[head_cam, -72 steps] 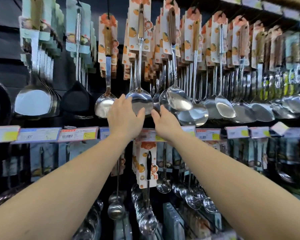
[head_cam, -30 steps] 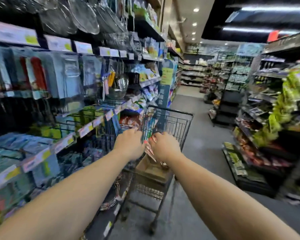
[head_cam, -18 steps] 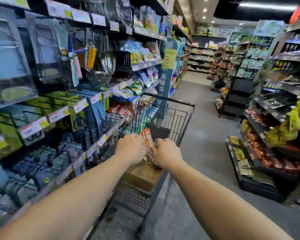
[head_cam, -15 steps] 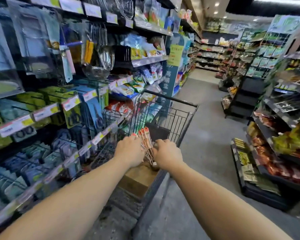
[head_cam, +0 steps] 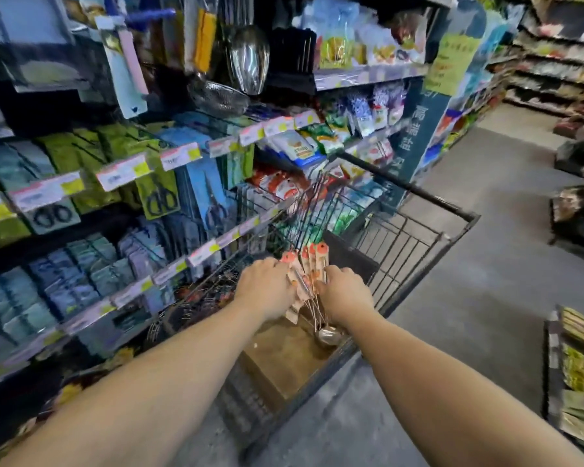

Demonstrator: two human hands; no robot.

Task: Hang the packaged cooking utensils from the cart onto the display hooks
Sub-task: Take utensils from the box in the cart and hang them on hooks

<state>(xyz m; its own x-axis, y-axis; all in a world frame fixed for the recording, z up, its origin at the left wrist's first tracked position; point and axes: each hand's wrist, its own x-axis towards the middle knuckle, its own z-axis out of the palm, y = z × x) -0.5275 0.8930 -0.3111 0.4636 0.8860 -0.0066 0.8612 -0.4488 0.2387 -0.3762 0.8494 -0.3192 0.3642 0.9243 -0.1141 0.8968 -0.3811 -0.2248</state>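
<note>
A bundle of packaged ladles with orange-and-cream card headers stands upright in the wire shopping cart. Their steel bowls rest low over a cardboard box in the cart. My left hand grips the bundle from the left and my right hand grips it from the right, both around the cards and thin handles. The display hooks with the hanging ladles are out of view.
Shelves of packaged scissors and kitchen tools with price tags run along the left, close against the cart. A steel colander hangs above. Grey aisle floor stretches to the right, with low product racks at the far right.
I turned from the hanging ladle display to the cart. Both hands closed round the bundle of carded ladles, and it has risen slightly in the cart since half a second ago.
</note>
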